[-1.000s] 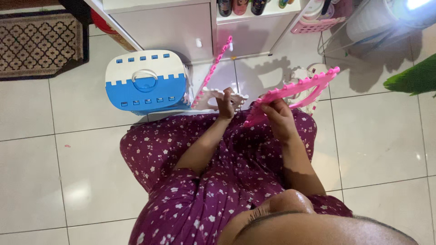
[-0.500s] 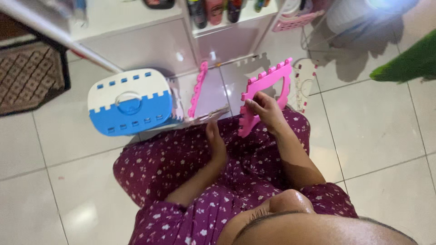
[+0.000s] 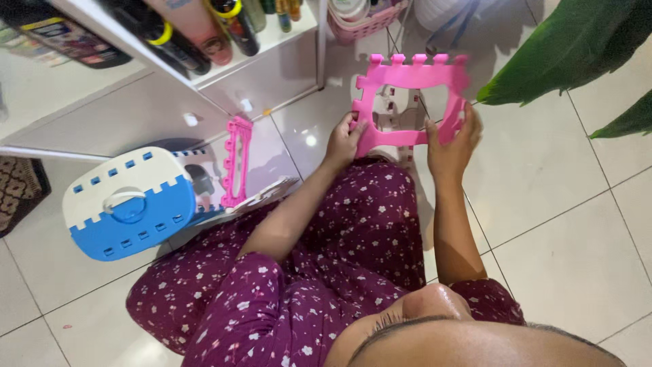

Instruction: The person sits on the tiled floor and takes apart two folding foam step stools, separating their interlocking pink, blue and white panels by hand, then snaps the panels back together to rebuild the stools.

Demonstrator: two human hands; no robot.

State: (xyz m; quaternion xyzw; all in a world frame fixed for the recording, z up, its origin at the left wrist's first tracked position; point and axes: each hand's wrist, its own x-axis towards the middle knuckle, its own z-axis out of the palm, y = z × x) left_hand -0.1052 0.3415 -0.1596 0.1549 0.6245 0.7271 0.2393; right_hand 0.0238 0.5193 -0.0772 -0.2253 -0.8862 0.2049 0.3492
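both hands are clamped on the pink frame — the left hand pinches its left side bar, the right hand grips the right bar, thumbs in front. the frame is held upright above the knees, over the white tile floor. it looks light and slightly bendy, likely foam or thin plastic, best held by the side bars, not the notched top edge. both forearms reach forward, elbows bent. left of the frame stands a second pink piece, then a blue-and-white box.
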